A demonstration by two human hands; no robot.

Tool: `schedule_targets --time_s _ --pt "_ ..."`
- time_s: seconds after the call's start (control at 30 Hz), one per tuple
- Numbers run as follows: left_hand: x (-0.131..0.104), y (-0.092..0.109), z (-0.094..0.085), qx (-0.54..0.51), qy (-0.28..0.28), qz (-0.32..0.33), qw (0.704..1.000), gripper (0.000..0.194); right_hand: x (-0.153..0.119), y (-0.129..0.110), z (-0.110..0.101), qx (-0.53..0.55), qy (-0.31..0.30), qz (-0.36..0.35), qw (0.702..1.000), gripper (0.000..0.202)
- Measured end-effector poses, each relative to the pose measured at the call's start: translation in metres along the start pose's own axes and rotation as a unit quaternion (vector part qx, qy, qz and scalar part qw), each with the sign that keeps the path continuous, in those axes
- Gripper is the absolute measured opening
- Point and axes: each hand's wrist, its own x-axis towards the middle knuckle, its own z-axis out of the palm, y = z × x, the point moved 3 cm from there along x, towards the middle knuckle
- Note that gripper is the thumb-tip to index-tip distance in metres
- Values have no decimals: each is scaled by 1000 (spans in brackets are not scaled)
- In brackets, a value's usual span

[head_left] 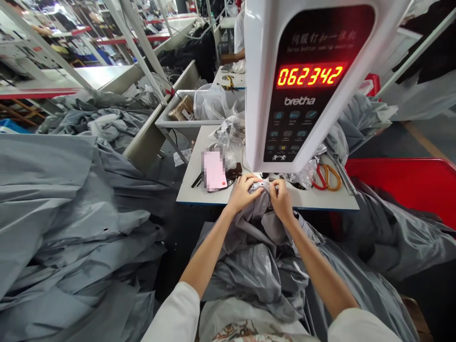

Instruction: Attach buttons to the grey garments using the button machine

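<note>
Grey fabric (263, 247) lies bunched over my lap and rises to the table's front edge. My left hand (244, 192) is closed on it from the left, thumb and fingers at its upper edge. From the right, my right hand (280, 195) pinches the same fabric, a short gap from the left. A small dark dot shows on the cloth between them. Just above both hands hangs the white machine head (256, 95), its red display reading 062342; the parts beneath it are mostly hidden.
On the white table (192, 190) are a pink card (214, 170), clear plastic bags (233, 137) and orange-handled scissors (333, 178). Grey cloth piles (71, 228) fill the left. A red bin (402, 183) stands right, a white tray (167, 114) behind. A person's arm (239, 54) shows farther back.
</note>
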Motion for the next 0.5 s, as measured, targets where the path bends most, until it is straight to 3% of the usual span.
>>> schedule_targets --time_s 0.2,0.3,0.5 --pt "8 -4 -10 -71 -33 -44 996 52 3 -8 -8 51 16 -9 999 26" --pt "13 -1 -21 -120 -69 -77 987 43 8 -18 -16 74 15 -33 997 25" --pt "5 18 -43 -120 -65 -54 989 35 10 -32 -32 133 -32 -49 989 27"
